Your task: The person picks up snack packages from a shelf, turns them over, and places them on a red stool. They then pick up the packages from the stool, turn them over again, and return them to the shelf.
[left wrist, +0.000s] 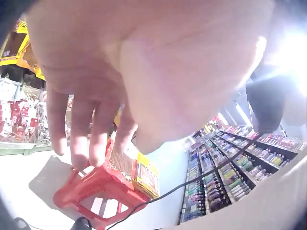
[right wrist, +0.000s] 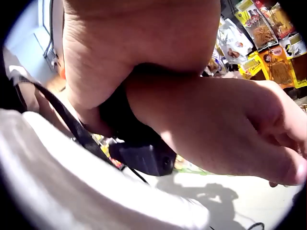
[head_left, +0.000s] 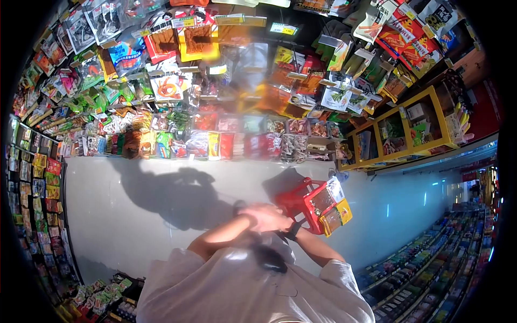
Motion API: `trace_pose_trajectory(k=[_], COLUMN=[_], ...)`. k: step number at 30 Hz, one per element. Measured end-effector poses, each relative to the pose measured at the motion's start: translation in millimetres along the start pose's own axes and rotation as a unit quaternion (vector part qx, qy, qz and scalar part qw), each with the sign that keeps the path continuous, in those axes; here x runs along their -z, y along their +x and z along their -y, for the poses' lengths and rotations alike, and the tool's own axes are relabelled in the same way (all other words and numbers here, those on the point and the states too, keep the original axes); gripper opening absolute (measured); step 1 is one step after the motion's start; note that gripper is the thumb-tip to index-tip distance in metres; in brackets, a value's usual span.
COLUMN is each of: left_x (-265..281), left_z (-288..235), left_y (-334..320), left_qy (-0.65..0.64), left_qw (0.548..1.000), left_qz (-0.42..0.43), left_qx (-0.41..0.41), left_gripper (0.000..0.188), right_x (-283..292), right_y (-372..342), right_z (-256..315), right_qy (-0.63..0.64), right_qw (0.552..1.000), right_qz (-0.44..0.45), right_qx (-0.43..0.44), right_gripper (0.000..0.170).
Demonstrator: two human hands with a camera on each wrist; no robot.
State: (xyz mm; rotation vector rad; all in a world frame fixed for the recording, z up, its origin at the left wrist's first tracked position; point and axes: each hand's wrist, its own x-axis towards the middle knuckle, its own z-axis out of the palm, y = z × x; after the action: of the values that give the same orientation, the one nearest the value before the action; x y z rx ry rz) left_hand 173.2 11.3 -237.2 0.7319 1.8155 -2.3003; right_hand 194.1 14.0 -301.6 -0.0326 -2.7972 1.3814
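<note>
Black wrist band with boxy housing: round left wrist, partly hidden behind your right hand. Likely light; strap pliable, housing stiff; pinch housing edges. Left hand: grip released, fingers loosely extended. Right grip: cannot tell, fingers hidden.

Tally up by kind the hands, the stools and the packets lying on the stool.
Hands: 2 (left hand, right hand)
Stools: 1 (red stool)
Packets on it: 2 (yellow packet, brown-and-white packet)
Total: 5

Flat packets lie on a red stool.
</note>
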Motion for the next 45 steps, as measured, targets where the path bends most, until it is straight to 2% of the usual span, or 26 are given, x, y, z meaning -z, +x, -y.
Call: trace_pose_trajectory(k=[4,8,11,15,16,17,19,20,21,22,25,28,31,35,36,40,41,43,44,45], left_x=[0,8,25,34,36,35,46,51,50,49,47,50,53,57,62,70,70,62,64,65], left_z=[22,-60,-110,-170,-176,-169,-140,-122,-112,-108,-101,-100,-102,-116,-120,-131,-131,-117,-107,-67], left_y=[-5,37,68,101,104,103,97,94,96,100,110,119,128,138,143,144,141,127,121,105], left_qy=[0.031,0.064,0.081,0.259,0.268,0.255,0.078,-0.003,-0.014,-0.002,0.036,0.069,0.110,0.163,0.117,-0.068,-0.113,-0.196,-0.237,-0.277], left_qw=[0.999,0.998,0.997,0.952,0.947,0.952,0.997,0.999,0.997,0.997,0.996,0.995,0.991,0.983,0.990,0.997,0.994,0.980,0.970,0.959], left_qz=[0.007,-0.005,-0.007,-0.127,-0.141,-0.133,-0.023,0.017,0.027,0.032,0.038,0.045,0.056,0.078,0.067,0.021,0.010,-0.017,-0.033,-0.049], left_qx=[-0.007,-0.001,0.001,-0.101,-0.109,-0.108,-0.015,0.044,0.071,0.072,0.069,0.060,0.050,0.038,0.030,-0.005,-0.013,-0.028,-0.035,-0.043], left_gripper=[0.051,0.054,0.055,0.056,0.057,0.057,0.059,0.061,0.058,0.056,0.050,0.043,0.037,0.031,0.031,0.032,0.032,0.033,0.033,0.034], right_x=[36,36,19,9,17,27,34,35,36,36,32,37,19,27,19,38,45,60,62,65], right_y=[17,22,25,29,31,34,40,44,47,51,64,67,74,79,78,73,70,67,67,68], right_z=[31,10,-16,-41,-35,-24,-20,-24,-29,-36,-59,-49,-73,-68,-82,-71,-67,-55,-56,-57], right_qy=[-0.005,0.084,0.042,0.055,0.023,-0.007,-0.023,-0.011,0.001,0.024,0.001,-0.039,-0.031,0.008,0.010,-0.019,-0.026,-0.039,-0.066,-0.065], right_qw=[0.999,0.996,0.998,0.998,0.999,0.998,0.995,0.995,0.995,0.999,0.999,0.997,0.994,0.997,0.997,0.997,0.999,0.997,0.996,0.997], right_qz=[0.035,0.028,0.043,0.014,0.031,0.048,0.057,0.047,0.039,-0.002,0.041,-0.039,-0.018,-0.011,-0.021,-0.022,0.005,0.055,0.059,0.038], right_qx=[-0.013,0.002,-0.022,0.026,-0.006,-0.039,-0.080,-0.088,-0.096,-0.045,0.007,0.049,0.100,0.073,0.076,0.066,0.035,-0.027,-0.032,-0.008], right_gripper=[0.064,0.062,0.061,0.063,0.064,0.064,0.061,0.059,0.056,0.053,0.060,0.057,0.063,0.066,0.064,0.059,0.058,0.057,0.054,0.054])
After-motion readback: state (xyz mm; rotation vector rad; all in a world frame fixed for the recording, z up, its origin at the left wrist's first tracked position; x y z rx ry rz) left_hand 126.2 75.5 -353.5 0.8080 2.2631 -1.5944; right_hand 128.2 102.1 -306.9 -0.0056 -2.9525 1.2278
